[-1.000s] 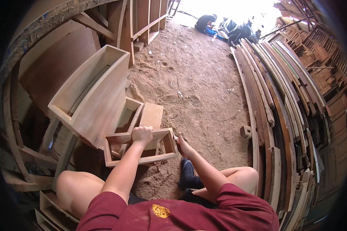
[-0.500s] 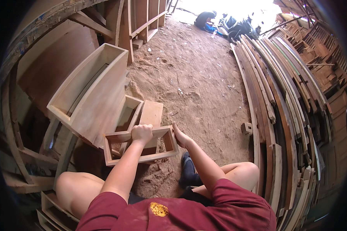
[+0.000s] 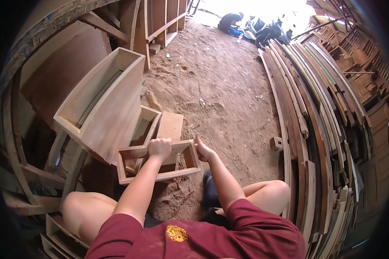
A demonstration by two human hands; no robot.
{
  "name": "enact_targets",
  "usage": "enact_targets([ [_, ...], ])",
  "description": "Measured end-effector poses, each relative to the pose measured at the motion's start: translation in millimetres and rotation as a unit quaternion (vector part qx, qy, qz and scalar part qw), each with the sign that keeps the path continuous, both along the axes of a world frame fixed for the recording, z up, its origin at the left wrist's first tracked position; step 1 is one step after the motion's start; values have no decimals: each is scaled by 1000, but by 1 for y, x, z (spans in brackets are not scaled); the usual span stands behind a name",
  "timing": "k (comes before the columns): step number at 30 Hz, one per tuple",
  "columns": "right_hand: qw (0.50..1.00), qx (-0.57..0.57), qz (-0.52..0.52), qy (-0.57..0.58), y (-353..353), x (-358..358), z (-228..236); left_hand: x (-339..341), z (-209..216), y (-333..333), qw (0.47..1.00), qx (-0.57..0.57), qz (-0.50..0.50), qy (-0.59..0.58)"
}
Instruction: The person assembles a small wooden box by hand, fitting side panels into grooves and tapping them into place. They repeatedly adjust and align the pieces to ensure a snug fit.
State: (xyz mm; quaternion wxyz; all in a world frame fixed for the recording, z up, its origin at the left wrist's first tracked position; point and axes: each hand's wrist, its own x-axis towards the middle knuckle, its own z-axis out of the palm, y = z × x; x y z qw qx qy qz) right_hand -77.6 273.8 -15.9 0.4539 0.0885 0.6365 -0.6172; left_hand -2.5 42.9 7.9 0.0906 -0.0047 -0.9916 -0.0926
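A small rectangular wooden frame (image 3: 179, 174), like a drawer body with no bottom, is held tilted in front of me. My left hand (image 3: 159, 149) is closed round its far rail, near the middle. At the frame's right end is my right hand (image 3: 204, 151), its fingers stretched out and pointing away from me against the end piece. Whether something thin lies under that palm is hidden. Just beyond the frame stand a flat pale board (image 3: 170, 125) and another open wooden box (image 3: 153, 113).
A long wooden drawer box (image 3: 112, 108) stands at the left among timber racks. Long planks (image 3: 296, 103) are stacked along the right, with a small wooden block (image 3: 276, 143) beside them on the dirt floor (image 3: 220, 86). A person (image 3: 230, 22) crouches far off near a motorbike (image 3: 270, 32).
My right hand has shifted slightly along the frame's right end, away from me and a little to the right. The left hand keeps its grip, and the frame has barely moved.
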Motion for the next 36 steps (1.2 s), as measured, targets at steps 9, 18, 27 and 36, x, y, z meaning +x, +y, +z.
enact_targets([
  [9, 997, 16, 81, 6, 3, -1, -5, 5, -1, -11, 1000, -6, 14, 6],
  [18, 999, 5, -13, -35, -2, -14, -55, -3, -1, 3, 1000, -4, -4, 11],
  [27, 998, 0, -44, 48, 7, 14, -41, 3, 4, -2, 1000, -2, 2, -7],
  [36, 984, 125, -30, 126, -20, 19, 25, 1, 5, 2, 1000, 8, 14, 13],
])
